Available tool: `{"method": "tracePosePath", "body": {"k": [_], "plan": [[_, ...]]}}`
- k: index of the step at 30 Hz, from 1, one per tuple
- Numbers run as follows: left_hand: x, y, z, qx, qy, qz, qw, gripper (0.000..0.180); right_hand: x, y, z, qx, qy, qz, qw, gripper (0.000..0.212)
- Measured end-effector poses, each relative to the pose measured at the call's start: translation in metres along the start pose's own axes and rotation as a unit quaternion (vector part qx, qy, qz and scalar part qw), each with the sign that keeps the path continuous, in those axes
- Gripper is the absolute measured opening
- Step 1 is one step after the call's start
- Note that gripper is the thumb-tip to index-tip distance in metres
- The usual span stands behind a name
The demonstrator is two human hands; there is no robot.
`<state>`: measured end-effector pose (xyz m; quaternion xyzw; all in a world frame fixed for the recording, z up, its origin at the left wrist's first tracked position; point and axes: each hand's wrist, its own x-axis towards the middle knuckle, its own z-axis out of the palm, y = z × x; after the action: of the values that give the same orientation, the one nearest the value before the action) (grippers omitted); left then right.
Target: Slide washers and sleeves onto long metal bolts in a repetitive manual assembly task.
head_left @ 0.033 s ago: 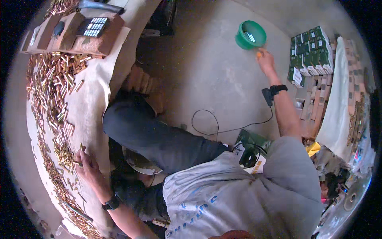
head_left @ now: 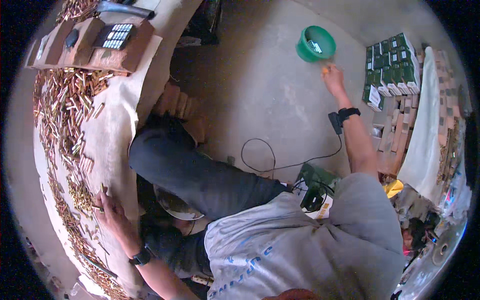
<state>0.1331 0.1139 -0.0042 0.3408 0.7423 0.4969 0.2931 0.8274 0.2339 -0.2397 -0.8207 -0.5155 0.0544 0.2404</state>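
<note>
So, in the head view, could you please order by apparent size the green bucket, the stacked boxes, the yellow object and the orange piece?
Largest to smallest:
stacked boxes
green bucket
yellow object
orange piece

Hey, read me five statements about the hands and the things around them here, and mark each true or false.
1. The right hand is near the green bucket. True.
2. Nothing lies in the bucket. False: pale things lie in it.
3. The left hand is over the cloth, near loose metal tubes. True.
4. The right wrist is bare. False: it wears a black band.
5. The green boxes stand right of the bucket in the picture. True.
</note>
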Motion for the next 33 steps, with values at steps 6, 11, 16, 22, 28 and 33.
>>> {"method": "tracePosePath", "body": {"k": [6, 11, 16, 22, 28, 33], "plan": [[-0.002, -0.008, -0.013, 0.158, -0.008, 0.064, 0.985, 0.034, 0.01, 0.011, 0.044, -0.061, -0.026, -0.002, 0.998, 0.042], [-0.004, -0.016, -0.012, 0.334, 0.003, 0.157, 0.929, 0.037, 0.04, 0.008, 0.061, -0.092, -0.074, 0.047, 0.992, 0.047], [0.014, -0.022, -0.014, 0.185, 0.066, 0.081, 0.977, 0.033, 0.076, 0.025, 0.086, -0.149, -0.09, 0.025, 0.984, 0.049], [0.023, 0.009, 0.053, 0.2, 0.135, 0.041, 0.97, 0.032, 0.087, 0.03, 0.091, -0.16, -0.103, 0.024, 0.981, 0.052], [0.033, 0.002, 0.057, 0.305, 0.095, 0.176, 0.931, 0.03, 0.098, 0.038, 0.105, -0.155, -0.127, 0.03, 0.979, 0.056], [0.037, -0.002, 0.053, 0.191, 0.159, 0.045, 0.968, 0.03, 0.119, 0.062, 0.119, -0.18, -0.175, 0.034, 0.967, 0.058]]}}
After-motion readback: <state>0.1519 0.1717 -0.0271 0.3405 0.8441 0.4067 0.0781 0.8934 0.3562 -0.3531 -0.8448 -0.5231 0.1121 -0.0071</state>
